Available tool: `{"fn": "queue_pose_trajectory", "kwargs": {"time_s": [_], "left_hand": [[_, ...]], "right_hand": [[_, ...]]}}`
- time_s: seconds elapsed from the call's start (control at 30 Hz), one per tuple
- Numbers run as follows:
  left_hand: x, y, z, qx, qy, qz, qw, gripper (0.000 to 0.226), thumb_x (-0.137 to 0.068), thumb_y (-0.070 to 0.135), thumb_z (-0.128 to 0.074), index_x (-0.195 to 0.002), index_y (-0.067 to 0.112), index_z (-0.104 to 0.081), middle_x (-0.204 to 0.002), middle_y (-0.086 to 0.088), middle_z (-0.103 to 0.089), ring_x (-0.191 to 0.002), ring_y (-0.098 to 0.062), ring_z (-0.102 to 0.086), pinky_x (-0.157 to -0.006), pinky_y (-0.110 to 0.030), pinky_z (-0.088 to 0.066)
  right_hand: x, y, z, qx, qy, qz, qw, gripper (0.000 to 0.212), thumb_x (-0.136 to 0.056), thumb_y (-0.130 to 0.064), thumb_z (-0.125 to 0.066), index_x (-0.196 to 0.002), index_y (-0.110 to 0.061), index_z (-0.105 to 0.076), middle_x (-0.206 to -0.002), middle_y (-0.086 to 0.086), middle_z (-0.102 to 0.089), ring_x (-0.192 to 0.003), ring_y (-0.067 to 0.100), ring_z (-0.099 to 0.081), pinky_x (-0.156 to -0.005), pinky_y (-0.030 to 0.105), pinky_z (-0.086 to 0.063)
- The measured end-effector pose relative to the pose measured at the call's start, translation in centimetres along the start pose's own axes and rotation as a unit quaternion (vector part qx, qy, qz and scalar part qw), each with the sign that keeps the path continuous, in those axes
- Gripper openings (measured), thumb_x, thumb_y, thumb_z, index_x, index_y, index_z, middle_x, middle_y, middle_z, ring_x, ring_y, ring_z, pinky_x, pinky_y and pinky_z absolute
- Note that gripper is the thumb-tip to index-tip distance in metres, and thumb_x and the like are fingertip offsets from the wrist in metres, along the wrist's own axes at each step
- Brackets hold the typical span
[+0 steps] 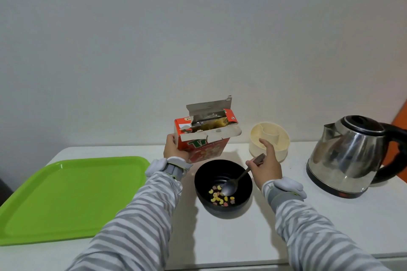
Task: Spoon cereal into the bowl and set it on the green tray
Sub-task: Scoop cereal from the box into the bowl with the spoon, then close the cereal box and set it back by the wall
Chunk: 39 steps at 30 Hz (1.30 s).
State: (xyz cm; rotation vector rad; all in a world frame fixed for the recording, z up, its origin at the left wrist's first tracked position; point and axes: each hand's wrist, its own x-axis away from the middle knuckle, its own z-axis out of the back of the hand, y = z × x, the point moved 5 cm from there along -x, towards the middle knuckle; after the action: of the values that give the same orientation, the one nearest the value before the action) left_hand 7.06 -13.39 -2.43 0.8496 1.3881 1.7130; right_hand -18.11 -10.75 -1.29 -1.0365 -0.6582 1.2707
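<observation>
A black bowl [244, 193] stands on the white table, with several coloured cereal pieces at its bottom. My right hand [266, 164] holds a metal spoon [231, 186] by the handle; the spoon's scoop rests inside the bowl, beside the cereal. My left hand [174, 148] grips the left side of an opened red cereal box [204, 138], held upright just behind the bowl, its top flaps torn open. The green tray [66, 196] lies flat at the left of the table, with nothing on it.
A cream round divided container [269, 138] stands behind my right hand. A steel electric kettle [350, 156] with a black handle sits at the right. The wall is right behind the table. The table's front edge runs along the bottom.
</observation>
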Motion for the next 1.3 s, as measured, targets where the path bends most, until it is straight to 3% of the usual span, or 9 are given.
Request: {"fn": "queue_pose_trajectory", "kwargs": {"time_s": [0.1, 0.23, 0.33, 0.43, 0.6, 0.73, 0.87, 1.1, 1.3], "left_hand": [[-0.9, -1.2, -0.9, 0.015, -0.046, 0.026, 0.998, 0.046, -0.056, 0.014, -0.071, -0.089, 0.036, -0.047, -0.099, -0.005, -0.061, -0.096, -0.027, -0.061, -0.089, -0.054, -0.054], [-1.1, -1.3, -1.7, -0.058, -0.089, 0.020, 0.994, 0.066, -0.065, 0.001, -0.080, -0.117, 0.022, -0.045, -0.103, -0.002, -0.058, -0.095, -0.024, -0.060, -0.093, -0.042, -0.053], [-1.7, -1.9, -2.5, -0.050, -0.111, -0.015, 0.992, 0.068, -0.063, 0.008, -0.081, -0.121, 0.018, -0.047, -0.106, -0.007, -0.067, -0.101, -0.033, -0.066, -0.083, -0.041, -0.057], [-2.2, -1.5, -3.0, -0.051, -0.134, -0.023, 0.989, 0.080, -0.057, 0.005, -0.080, -0.128, 0.010, -0.045, -0.117, -0.019, -0.065, -0.108, -0.033, -0.063, -0.092, -0.048, -0.053], [-1.2, 1.2, -3.0, -0.038, -0.192, -0.024, 0.980, 0.069, -0.071, -0.017, -0.071, -0.130, 0.001, -0.043, -0.114, -0.028, -0.062, -0.093, -0.030, -0.063, -0.089, -0.060, -0.048], [-1.2, 3.5, -2.6, 0.012, -0.194, -0.068, 0.979, 0.070, -0.068, -0.022, -0.070, -0.119, 0.015, -0.038, -0.089, -0.001, -0.058, -0.082, -0.020, -0.059, -0.067, -0.033, -0.059], [-1.6, 5.2, -2.2, 0.069, -0.195, -0.074, 0.976, 0.087, -0.066, -0.017, -0.075, -0.137, 0.013, -0.034, -0.115, -0.010, -0.057, -0.105, -0.027, -0.058, -0.094, -0.046, -0.053], [-1.5, 7.3, -1.4, 0.058, -0.203, -0.143, 0.967, 0.065, -0.071, -0.012, -0.074, -0.119, 0.023, -0.047, -0.118, 0.000, -0.053, -0.091, -0.017, -0.063, -0.064, -0.017, -0.060], [-1.4, 7.4, -1.6, 0.022, -0.156, -0.156, 0.975, 0.031, -0.069, 0.024, -0.078, -0.082, 0.040, -0.054, -0.126, -0.016, -0.051, -0.107, -0.034, -0.062, -0.089, -0.048, -0.056]], "right_hand": [[-0.5, 0.6, -0.3, -0.007, 0.010, -0.031, 0.999, 0.045, -0.083, -0.006, -0.065, -0.124, -0.015, -0.050, -0.073, 0.006, -0.061, -0.074, 0.021, -0.058, -0.064, 0.024, -0.037], [-1.3, 1.1, -1.0, 0.007, -0.007, -0.080, 0.997, 0.028, -0.085, -0.016, -0.063, -0.112, -0.011, -0.060, -0.090, 0.013, -0.070, -0.092, 0.029, -0.064, -0.069, 0.026, -0.040], [-2.3, 0.9, -1.2, 0.096, 0.001, -0.080, 0.992, 0.036, -0.083, -0.020, -0.064, -0.118, -0.016, -0.056, -0.111, 0.009, -0.063, -0.107, 0.030, -0.058, -0.090, 0.033, -0.043], [-3.3, -1.5, -0.7, 0.092, 0.051, 0.012, 0.994, 0.051, -0.077, -0.012, -0.064, -0.124, -0.020, -0.046, -0.128, 0.005, -0.052, -0.118, 0.030, -0.050, -0.095, 0.038, -0.042], [-4.4, -6.2, -1.3, 0.005, -0.043, 0.167, 0.985, 0.051, -0.077, -0.002, -0.063, -0.121, -0.021, -0.048, -0.136, -0.006, -0.045, -0.132, 0.018, -0.042, -0.094, 0.022, -0.034], [-5.0, -7.1, -1.8, 0.028, -0.075, 0.164, 0.983, 0.028, -0.082, -0.009, -0.065, -0.108, -0.020, -0.066, -0.154, -0.007, -0.034, -0.139, 0.009, -0.035, -0.097, 0.014, -0.026], [-5.3, -8.0, -1.8, 0.003, -0.085, 0.138, 0.987, 0.009, -0.080, -0.015, -0.070, -0.085, -0.022, -0.069, -0.151, -0.009, -0.038, -0.137, 0.009, -0.039, -0.100, 0.016, -0.026], [-6.3, -9.5, -1.5, -0.001, -0.054, 0.165, 0.985, 0.026, -0.072, -0.012, -0.077, -0.062, -0.027, -0.059, -0.110, -0.009, -0.051, -0.106, 0.010, -0.049, -0.089, 0.019, -0.037], [-6.2, -9.4, -2.0, 0.085, -0.025, 0.232, 0.969, 0.018, -0.078, -0.020, -0.070, -0.082, -0.030, -0.056, -0.093, -0.004, -0.062, -0.092, 0.011, -0.049, -0.069, 0.000, -0.031]]}}
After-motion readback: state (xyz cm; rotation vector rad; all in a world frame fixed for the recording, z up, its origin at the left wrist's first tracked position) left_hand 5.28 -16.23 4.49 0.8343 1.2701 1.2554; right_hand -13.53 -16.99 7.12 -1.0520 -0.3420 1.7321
